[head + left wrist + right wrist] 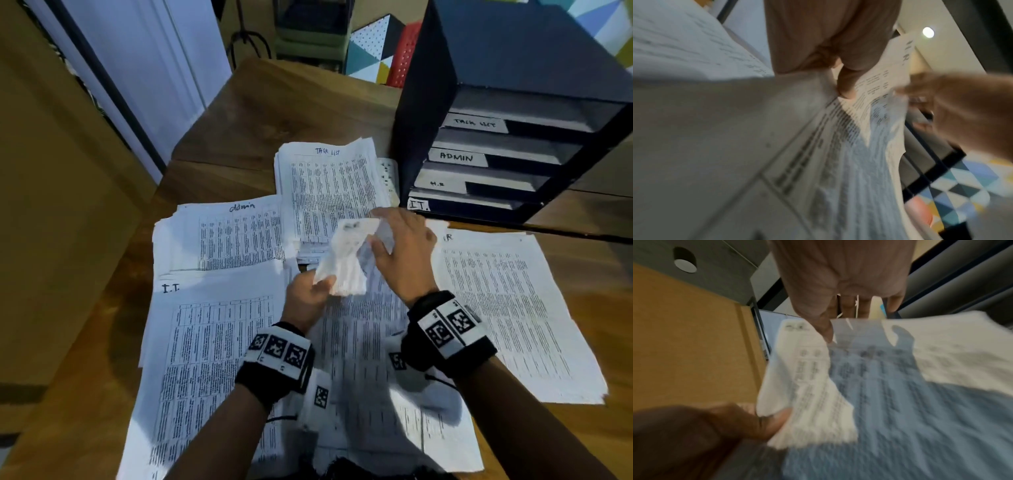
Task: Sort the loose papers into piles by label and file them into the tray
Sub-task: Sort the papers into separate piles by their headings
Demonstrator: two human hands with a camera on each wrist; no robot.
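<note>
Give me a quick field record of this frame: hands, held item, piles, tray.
left hand: pinches the lower edge of the held sheets
right hand: grip on the sheets' upper edge
held sheets: lifted off the desk, bent, label blurred
piles on desk: Task List pile, Admin pile, I.T. pile, H.R pile, unsorted papers under the hands
tray: dark, slots tagged Task List, Admin, H.R, I.T.
</note>
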